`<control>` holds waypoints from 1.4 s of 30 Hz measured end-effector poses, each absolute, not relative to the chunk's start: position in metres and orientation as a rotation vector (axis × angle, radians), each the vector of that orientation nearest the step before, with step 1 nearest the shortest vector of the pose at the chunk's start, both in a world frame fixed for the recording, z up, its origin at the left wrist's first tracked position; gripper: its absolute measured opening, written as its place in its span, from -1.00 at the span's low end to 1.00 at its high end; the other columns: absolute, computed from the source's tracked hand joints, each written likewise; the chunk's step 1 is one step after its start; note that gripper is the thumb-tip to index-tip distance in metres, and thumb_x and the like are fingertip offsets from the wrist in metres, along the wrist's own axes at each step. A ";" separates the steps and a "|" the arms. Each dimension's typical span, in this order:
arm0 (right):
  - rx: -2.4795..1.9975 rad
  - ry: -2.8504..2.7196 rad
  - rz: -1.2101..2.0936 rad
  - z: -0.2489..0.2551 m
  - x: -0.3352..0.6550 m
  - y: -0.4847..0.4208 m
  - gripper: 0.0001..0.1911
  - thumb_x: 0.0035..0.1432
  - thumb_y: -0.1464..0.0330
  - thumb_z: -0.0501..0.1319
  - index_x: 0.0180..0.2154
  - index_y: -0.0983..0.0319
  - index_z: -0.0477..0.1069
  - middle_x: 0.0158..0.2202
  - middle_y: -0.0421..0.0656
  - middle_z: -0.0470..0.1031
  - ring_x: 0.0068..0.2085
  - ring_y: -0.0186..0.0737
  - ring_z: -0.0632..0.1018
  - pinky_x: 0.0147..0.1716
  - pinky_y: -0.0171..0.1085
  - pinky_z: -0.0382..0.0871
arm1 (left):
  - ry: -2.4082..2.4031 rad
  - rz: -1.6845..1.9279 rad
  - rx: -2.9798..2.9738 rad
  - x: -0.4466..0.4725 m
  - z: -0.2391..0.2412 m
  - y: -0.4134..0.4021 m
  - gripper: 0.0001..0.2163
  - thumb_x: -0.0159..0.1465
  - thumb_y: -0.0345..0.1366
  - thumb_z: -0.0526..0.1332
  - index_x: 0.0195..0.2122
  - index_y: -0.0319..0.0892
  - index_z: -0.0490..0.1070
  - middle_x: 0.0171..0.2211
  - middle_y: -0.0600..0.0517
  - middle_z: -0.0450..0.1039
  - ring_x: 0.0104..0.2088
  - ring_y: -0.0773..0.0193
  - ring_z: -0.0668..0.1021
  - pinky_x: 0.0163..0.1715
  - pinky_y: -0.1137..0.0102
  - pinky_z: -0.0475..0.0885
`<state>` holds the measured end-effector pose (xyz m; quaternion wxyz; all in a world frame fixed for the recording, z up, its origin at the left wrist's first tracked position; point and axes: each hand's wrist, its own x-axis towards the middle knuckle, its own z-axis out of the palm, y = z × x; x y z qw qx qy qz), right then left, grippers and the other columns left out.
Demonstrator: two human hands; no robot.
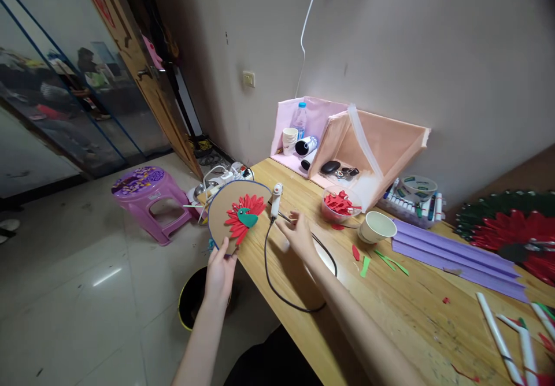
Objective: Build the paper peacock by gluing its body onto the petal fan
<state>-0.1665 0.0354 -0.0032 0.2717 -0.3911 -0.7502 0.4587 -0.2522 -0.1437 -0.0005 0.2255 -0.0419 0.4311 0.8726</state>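
Note:
My left hand grips the lower edge of a round tan cardboard piece with a dark blue rim, tilted beyond the table's left edge. Fixed on the cardboard are red foam petals fanned around a green bird-head shape. Just right of it a white hot glue gun stands upright, its black cable looping over the wooden table. My right hand hovers near the glue gun, fingers curled together beside the cable. Whatever lies between those fingers, if anything, is too small to make out.
A bowl of red petals, a paper cup and purple folded paper lie to the right. Behind stand painted cardboard partitions. On the floor are a pink stool and a dark bin with a yellow rim.

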 end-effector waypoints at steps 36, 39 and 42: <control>-0.794 -1.914 1.711 0.014 0.001 0.033 -0.75 0.19 0.15 0.08 -0.27 0.20 0.28 -0.49 -0.19 0.42 -0.51 -0.27 0.40 -0.49 -0.26 0.26 | 2.422 0.927 1.640 -0.224 0.002 -0.111 -0.69 0.16 -0.26 0.23 -0.05 -0.09 0.37 -0.06 -0.10 0.40 0.00 -0.03 0.42 -0.03 0.16 0.33; -0.817 -1.885 1.839 0.010 0.001 0.024 -0.74 0.18 0.14 0.08 -0.31 0.21 0.27 -0.50 -0.20 0.42 -0.53 -0.29 0.39 -0.52 -0.29 0.24 | 2.448 0.861 1.674 -0.226 0.000 -0.111 -0.70 0.19 -0.27 0.20 -0.04 -0.10 0.36 -0.06 -0.11 0.40 -0.01 -0.01 0.43 -0.07 0.19 0.35; -0.863 -1.879 1.890 0.007 -0.001 0.017 -0.73 0.17 0.12 0.08 -0.34 0.21 0.26 -0.53 -0.21 0.41 -0.54 -0.30 0.39 -0.53 -0.31 0.23 | 2.453 0.827 1.707 -0.227 0.000 -0.113 -0.73 0.20 -0.27 0.18 -0.05 -0.11 0.38 -0.06 -0.10 0.39 -0.02 0.03 0.44 -0.06 0.22 0.35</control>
